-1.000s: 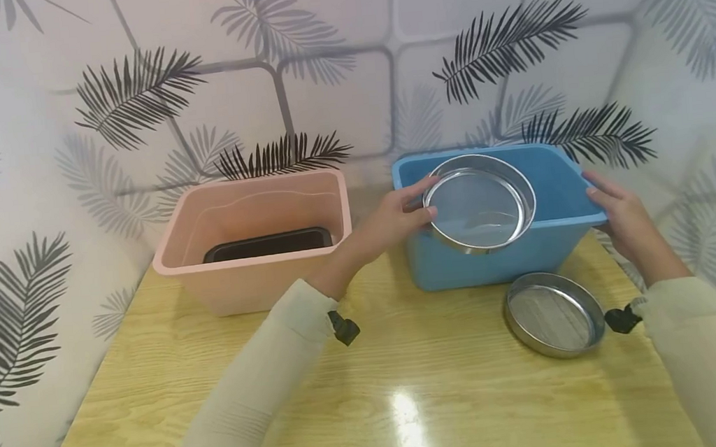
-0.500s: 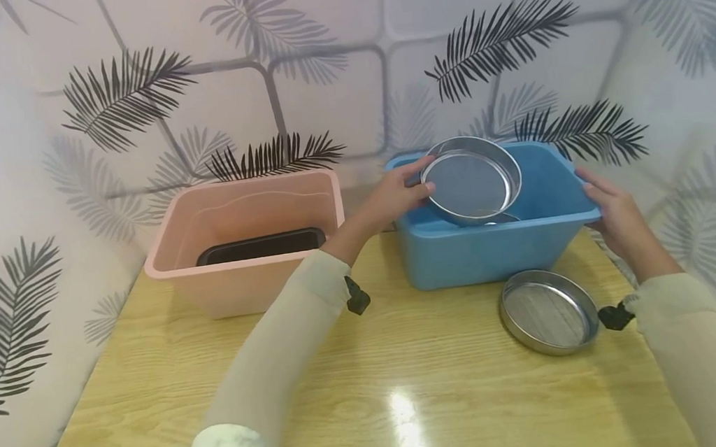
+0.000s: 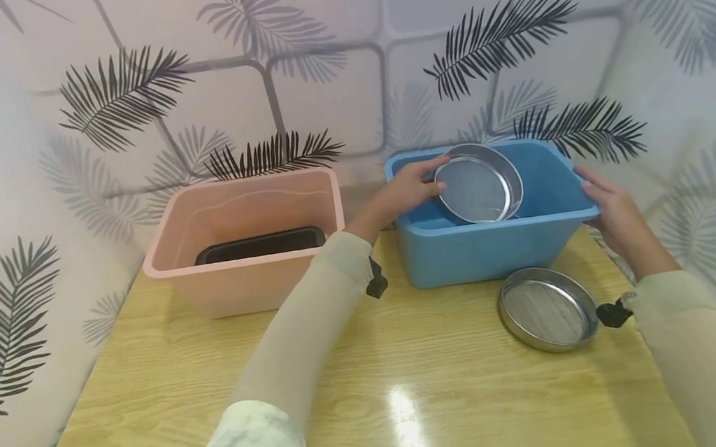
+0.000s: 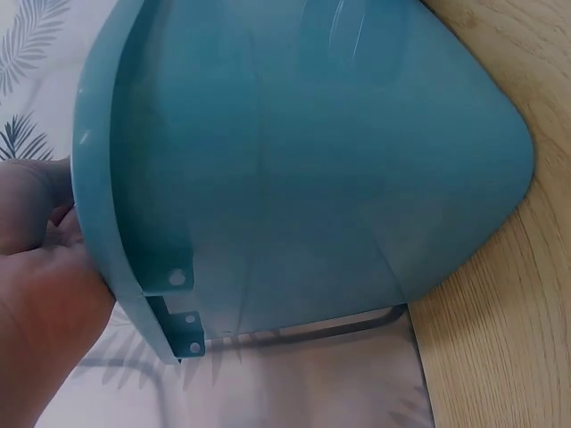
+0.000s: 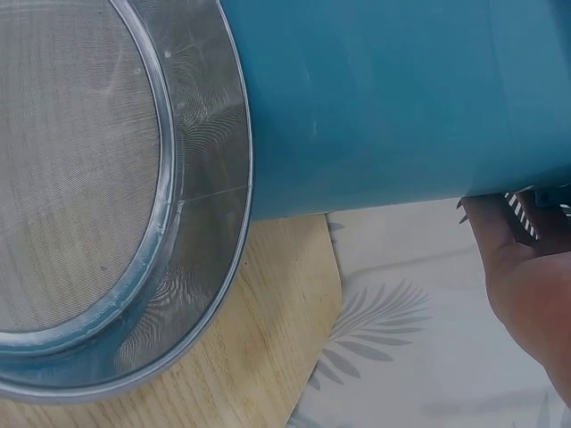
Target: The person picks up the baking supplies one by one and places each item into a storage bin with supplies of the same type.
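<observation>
In the head view, my left hand (image 3: 411,190) pinches the near-left wall of a round metal sieve (image 3: 478,187) with fine mesh. The sieve is tilted, its lower part inside the blue plastic bin (image 3: 468,253). From the left wrist view, the left hand (image 4: 45,267) shows beside the bin's rim, its fingertips and the sieve hidden. On the bin's right end, my right hand (image 3: 619,220) grips the rim. A second metal sieve (image 3: 549,310) rests on the table in front of the bin, and it fills the left of the right wrist view.
To the left stands a pink plastic bin (image 3: 243,282) with a dark tray-like thing (image 3: 259,246) inside. Both bins stand towards the back of the wooden table (image 3: 459,391). Behind them is a leaf-patterned wall (image 3: 330,106).
My left hand has carried the sieve from over the blue bin's front rim back and down into the bin. The right hand keeps its place on the rim.
</observation>
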Demonstrator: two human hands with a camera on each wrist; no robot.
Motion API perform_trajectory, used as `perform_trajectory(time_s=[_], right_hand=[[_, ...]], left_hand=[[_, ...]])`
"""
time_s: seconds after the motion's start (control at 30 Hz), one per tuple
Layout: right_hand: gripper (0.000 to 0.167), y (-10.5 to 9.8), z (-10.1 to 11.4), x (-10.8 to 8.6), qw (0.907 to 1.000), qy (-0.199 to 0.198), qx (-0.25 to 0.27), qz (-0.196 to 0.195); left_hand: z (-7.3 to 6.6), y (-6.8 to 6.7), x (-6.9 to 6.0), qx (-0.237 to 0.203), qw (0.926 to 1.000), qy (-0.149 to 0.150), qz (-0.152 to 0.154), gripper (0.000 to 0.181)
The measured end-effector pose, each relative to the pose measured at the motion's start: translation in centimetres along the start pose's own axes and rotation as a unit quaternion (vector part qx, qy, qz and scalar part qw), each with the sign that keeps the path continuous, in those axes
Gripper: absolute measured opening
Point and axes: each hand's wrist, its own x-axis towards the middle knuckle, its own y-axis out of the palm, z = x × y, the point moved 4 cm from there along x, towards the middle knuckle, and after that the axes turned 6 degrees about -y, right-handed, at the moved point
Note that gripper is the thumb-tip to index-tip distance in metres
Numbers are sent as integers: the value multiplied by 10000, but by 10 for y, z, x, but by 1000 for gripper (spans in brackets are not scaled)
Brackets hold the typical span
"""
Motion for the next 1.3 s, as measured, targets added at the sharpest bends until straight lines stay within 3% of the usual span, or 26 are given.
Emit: perform_trajectory(time_s=[0.27, 0.47, 0.7, 0.93, 1.1, 1.23, 1.3], right_hand=[[60, -4, -4, 1, 9997, -31, 238, -54], [60, -4, -5, -1, 9998, 47, 167, -34], [61, -3, -3, -1, 9999, 85, -45, -58], [62, -2, -2, -1, 9999, 38, -24, -110], [61, -1, -3, 0, 9995, -72, 281, -112], [60, -1, -2, 1, 9997, -65, 210, -146], [60, -2, -1, 1, 9998, -38, 74, -176]], left_hand=[[-4, 8, 14, 612, 9977, -73, 291, 55], [-2, 13, 22, 610, 9961, -355, 535, 55], [-1, 17, 28, 722, 9944, -269, 726, 55], [2, 26, 37, 1063, 9890, -423, 935, 55], [3, 33, 39, 1663, 9811, -369, 921, 58], [1, 34, 41, 2067, 9750, -268, 772, 62], [-1, 32, 41, 2025, 9771, -248, 611, 62]])
